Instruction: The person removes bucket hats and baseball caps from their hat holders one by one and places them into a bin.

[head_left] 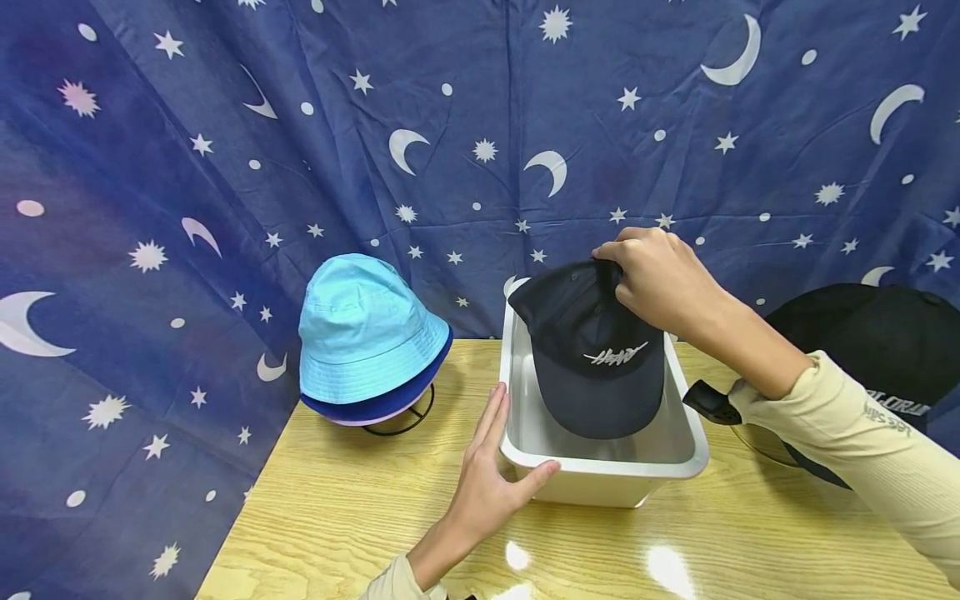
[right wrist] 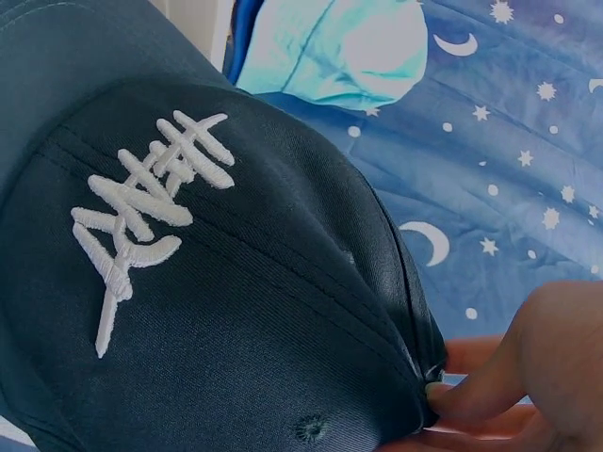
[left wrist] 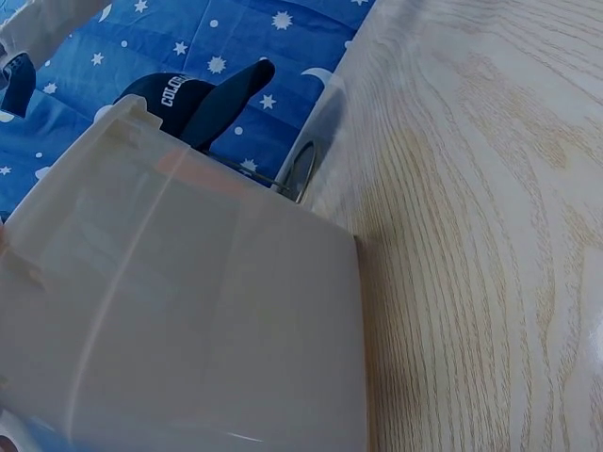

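A dark navy baseball cap with white embroidered lettering hangs brim-down, partly inside a white plastic bin. My right hand pinches the cap at its crown, above the bin's far side. In the right wrist view the thumb and fingers close on the cap's edge, and the lettering fills the left part. My left hand lies against the bin's near left corner, fingers straight along the left side and thumb at the front rim. The left wrist view shows mostly the bin's outer wall.
Light blue and dark blue bucket hats are stacked on a wire stand at left. Another black cap with white lettering stands at right, partly behind my right sleeve. A starry blue curtain hangs behind the wooden table.
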A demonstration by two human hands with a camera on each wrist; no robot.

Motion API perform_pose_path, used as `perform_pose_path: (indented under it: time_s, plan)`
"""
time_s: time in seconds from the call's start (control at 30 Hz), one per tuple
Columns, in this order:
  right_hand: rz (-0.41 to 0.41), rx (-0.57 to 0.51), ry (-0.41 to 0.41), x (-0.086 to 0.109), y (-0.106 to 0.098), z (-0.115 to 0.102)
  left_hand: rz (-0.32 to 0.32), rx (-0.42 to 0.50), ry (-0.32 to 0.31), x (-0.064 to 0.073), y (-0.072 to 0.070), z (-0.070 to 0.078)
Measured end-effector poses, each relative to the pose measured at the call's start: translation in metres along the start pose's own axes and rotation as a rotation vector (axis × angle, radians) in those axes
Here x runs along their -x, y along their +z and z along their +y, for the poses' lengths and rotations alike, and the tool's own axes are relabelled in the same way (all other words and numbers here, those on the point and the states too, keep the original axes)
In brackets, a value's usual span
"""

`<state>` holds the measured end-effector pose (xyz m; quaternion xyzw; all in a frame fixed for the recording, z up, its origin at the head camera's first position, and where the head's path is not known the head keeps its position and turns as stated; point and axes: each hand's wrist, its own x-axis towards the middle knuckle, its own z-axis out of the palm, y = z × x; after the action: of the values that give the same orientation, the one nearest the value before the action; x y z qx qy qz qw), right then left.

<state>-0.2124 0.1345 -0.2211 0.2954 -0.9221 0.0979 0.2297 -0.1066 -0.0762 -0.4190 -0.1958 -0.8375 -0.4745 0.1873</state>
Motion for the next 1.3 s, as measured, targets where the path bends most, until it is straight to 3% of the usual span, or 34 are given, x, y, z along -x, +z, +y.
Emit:
perform_pose_path:
  time_s: [0.7,1.3]
  plan:
    - [-0.049,0.003,-0.035,0.001,0.045,0.006,0.0,0.003,-0.005,0.0,-0.001,0.0]
    - [-0.15,0.003,-0.016,0.002,0.077,0.017,0.003,0.014,-0.007,0.001,-0.001,-0.002]
